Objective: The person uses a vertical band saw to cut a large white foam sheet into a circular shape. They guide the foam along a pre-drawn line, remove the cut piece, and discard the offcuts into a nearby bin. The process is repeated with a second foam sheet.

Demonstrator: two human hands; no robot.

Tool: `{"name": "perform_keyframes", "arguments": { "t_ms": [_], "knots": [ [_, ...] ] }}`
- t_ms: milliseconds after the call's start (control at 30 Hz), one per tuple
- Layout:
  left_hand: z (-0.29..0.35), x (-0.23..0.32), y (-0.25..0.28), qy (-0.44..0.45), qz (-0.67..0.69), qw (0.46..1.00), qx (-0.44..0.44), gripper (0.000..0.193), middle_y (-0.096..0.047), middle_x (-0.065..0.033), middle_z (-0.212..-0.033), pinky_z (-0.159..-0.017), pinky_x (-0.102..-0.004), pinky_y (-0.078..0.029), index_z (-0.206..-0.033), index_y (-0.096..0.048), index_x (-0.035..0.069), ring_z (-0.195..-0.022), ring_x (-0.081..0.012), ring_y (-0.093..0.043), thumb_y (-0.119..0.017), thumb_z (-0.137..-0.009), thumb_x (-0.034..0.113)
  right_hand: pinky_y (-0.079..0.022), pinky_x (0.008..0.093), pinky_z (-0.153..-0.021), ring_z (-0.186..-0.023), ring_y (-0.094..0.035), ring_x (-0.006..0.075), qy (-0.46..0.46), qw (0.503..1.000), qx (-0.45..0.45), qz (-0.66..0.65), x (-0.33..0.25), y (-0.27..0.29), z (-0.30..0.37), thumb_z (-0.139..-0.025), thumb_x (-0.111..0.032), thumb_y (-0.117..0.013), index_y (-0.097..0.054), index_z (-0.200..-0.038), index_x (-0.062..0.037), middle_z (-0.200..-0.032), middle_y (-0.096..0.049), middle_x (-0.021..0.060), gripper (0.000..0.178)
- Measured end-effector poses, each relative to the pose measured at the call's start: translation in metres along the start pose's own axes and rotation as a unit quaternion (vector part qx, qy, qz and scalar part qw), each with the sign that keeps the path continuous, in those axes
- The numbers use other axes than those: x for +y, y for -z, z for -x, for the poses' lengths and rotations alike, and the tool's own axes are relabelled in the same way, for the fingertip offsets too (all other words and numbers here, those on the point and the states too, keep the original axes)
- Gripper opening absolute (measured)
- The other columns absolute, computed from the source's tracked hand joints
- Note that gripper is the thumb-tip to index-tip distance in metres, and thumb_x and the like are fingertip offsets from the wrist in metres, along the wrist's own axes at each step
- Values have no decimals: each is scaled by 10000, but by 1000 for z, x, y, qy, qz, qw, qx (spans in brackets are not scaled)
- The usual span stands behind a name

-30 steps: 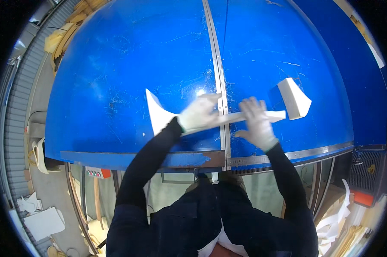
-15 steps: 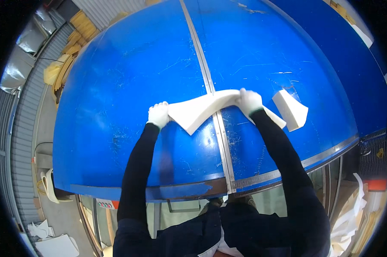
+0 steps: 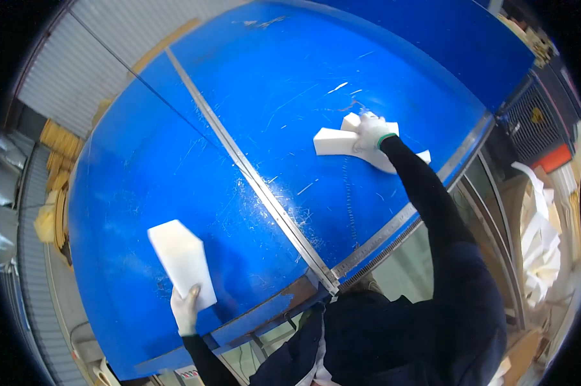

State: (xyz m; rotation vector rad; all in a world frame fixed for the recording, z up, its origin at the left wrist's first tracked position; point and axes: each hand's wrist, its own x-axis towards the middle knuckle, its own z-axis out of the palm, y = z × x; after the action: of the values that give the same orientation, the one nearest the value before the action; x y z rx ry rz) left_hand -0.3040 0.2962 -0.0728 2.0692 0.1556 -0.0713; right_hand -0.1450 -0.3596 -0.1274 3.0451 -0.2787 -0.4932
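My left hand (image 3: 185, 314) grips the lower end of a white foam block (image 3: 182, 254), thumb across its face. The block has an angled far end and is over the near left part of the blue table (image 3: 129, 174). At the right, my right hand (image 3: 371, 133) is closed over white foam pieces. One is a curved foam piece (image 3: 332, 143) that passes under the hand; another foam piece (image 3: 350, 121) shows just behind it. The hand hides how these pieces meet. Both hands wear white gloves.
A metal strip (image 3: 239, 161) crosses the tabletop between my hands. A metal edge (image 3: 393, 231) with a dark toothed band runs along the near right side. White scraps (image 3: 540, 251) hang at the right; yellowish stacked sheets (image 3: 57, 154) stand beyond the left side.
My hands have moved far apart. The left has come nearer and leftward and now holds a separate foam block; the right stays on foam at the right. The view has turned.
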Motion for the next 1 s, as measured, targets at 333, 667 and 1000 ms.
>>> {"name": "perform_keyframes", "arguments": {
  "t_ms": [333, 667, 1000],
  "knots": [
    [104, 55, -173, -262, 248, 917, -169, 521, -549, -154, -1239, -946, -405, -479, -1353, -453, -66, -1118, -240, -561, -632, -1008, 281, -399, 459, -1138, -1406, -361, 483, -243, 872, 324, -274, 17, -133, 425, -722, -406, -831, -512, -1456, -166, -1481, -381, 317, 836],
    [250, 98, -280, -172, 227, 746, -602, 697, -489, -199, -1390, -1095, -453, -403, -1496, -320, -39, -1286, -326, -508, -490, -826, 55, -471, 410, -1033, -1223, -585, 365, -772, 428, 400, -247, -95, -378, 855, -700, -450, -847, -249, -1555, 3, -1329, -556, 255, 1138],
    [562, 172, -448, -288, 295, 616, -672, 767, -436, -184, -1454, -1135, -444, -337, -1522, -274, -47, -1320, -305, -454, -661, -873, 84, -508, 371, -974, -1130, -645, 303, -831, 39, 474, -288, -190, -416, 1085, -709, -317, -873, -437, -1372, 57, -1256, -626, 228, 877]
  ]
}}
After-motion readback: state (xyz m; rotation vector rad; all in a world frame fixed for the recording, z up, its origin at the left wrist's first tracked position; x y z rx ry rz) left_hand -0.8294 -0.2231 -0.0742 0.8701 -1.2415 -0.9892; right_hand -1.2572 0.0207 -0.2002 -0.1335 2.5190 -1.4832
